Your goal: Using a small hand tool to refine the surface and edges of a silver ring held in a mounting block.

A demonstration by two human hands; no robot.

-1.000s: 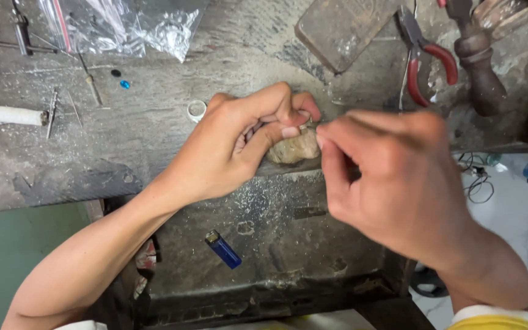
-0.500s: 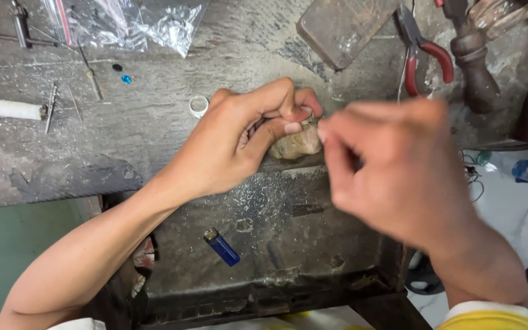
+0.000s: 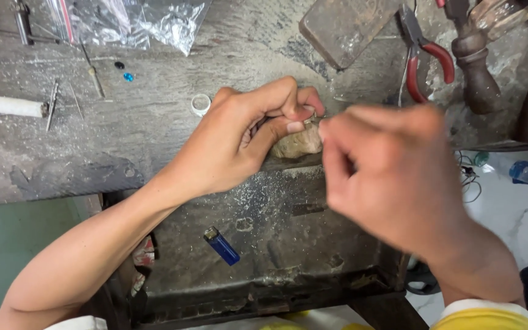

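My left hand point(image 3: 249, 131) pinches a small piece against a worn wooden bench peg point(image 3: 297, 145) at the edge of the grey workbench point(image 3: 93, 146); the piece itself is hidden under the fingertips. My right hand point(image 3: 392, 177) is blurred, fingers closed, right beside the peg and touching the left thumb area. Whether it holds a tool is hidden by the blur and the fingers.
A blue lighter point(image 3: 221, 245) lies in the dusty tray below the bench. A small white ring point(image 3: 200, 104), tiny blue stones point(image 3: 128, 77), drill bits point(image 3: 52, 104), a white rod point(image 3: 4, 105), plastic bags point(image 3: 129, 24), red-handled pliers point(image 3: 423, 55) and a dark block point(image 3: 343, 27) lie on the bench.
My right hand has slid left and down across the peg in a quick stroke. The left hand keeps its pinch in place.
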